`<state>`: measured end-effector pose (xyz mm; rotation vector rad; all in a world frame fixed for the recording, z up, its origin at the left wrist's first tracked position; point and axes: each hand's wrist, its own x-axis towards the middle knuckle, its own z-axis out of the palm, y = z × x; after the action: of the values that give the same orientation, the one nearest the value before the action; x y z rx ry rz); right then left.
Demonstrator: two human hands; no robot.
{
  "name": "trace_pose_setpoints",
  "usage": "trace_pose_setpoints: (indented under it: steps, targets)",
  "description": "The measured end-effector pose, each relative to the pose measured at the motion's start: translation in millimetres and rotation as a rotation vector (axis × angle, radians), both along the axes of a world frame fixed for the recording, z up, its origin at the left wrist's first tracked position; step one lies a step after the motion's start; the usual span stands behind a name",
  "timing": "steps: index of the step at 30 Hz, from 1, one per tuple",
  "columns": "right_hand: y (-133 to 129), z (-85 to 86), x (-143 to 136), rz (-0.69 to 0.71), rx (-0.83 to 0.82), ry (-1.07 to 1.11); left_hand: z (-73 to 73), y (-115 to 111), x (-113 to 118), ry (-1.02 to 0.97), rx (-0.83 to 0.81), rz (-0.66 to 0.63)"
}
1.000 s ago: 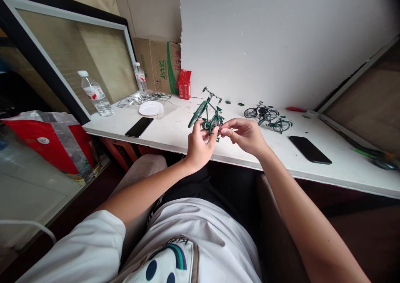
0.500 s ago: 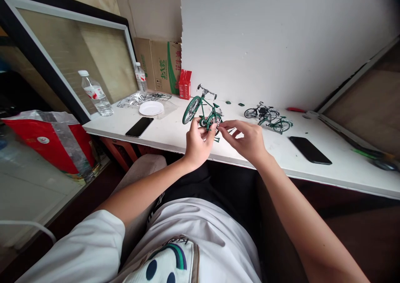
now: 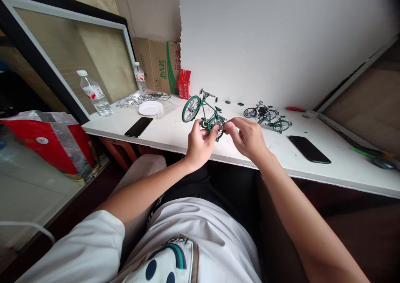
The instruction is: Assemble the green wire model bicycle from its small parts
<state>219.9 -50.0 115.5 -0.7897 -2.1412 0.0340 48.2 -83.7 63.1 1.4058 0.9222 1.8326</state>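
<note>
A green model bicycle is held above the front of the table, tilted with its front wheel raised to the left. My left hand pinches it low down, near the pedals and rear wheel. At the right side of that rear wheel is my right hand, thumb and forefinger pressed together. Whether those fingertips grip the wheel's edge or a tiny part is too small to make out.
More model bicycles, one black and one green, stand behind my right hand. Phones lie on the white table at left and right. A white plate, bottles and a red box stand further left.
The model bicycle has turned slightly in my left hand, its handlebar a little lower. My right hand has shifted a bit right, fingers curled tighter, and the thin piece at its fingertips no longer shows clearly.
</note>
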Motion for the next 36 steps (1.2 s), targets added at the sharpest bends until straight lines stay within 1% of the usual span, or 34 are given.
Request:
trace_pose_setpoints:
  steps: [4,6,8,11,13,14,17,19,25,31,36]
  targets:
    - [-5.3,7.6,0.0,0.129,-0.076,0.037,-1.8,5.3,-1.6,-0.031,-0.028,-0.005]
    - [-6.6,8.4,-0.6,0.151,-0.073,0.024,-2.6,6.3,-2.2,-0.03,-0.027,-0.005]
    - [-6.3,7.0,-0.9,0.118,-0.044,0.011,-3.2,5.9,-2.2,-0.019,-0.022,0.001]
    - [-4.5,4.8,0.1,0.002,0.011,-0.014,-3.4,3.9,-1.6,0.001,-0.021,0.005]
    - [-3.9,5.4,1.0,-0.032,-0.008,-0.027,-3.5,2.7,-1.0,0.011,-0.017,0.003]
    - [-3.9,6.3,1.4,-0.02,-0.039,-0.026,-3.5,2.3,-0.7,0.017,-0.012,0.001]
    - [-3.4,9.3,1.9,0.071,-0.154,-0.006,-3.9,1.5,0.3,0.026,0.003,-0.001]
    - [-2.6,10.0,1.7,0.107,-0.198,-0.011,-4.2,0.8,1.1,0.026,0.007,-0.008]
    - [-0.9,7.0,0.2,0.059,-0.171,-0.095,-4.0,-1.7,3.2,0.017,0.005,-0.042]
    - [-1.1,10.9,2.8,0.066,-0.241,-0.065,-1.4,-4.6,3.6,0.006,0.024,-0.048]
    - [-2.5,16.2,5.4,0.118,-0.309,-0.029,1.6,-8.4,4.2,0.029,0.05,-0.042]
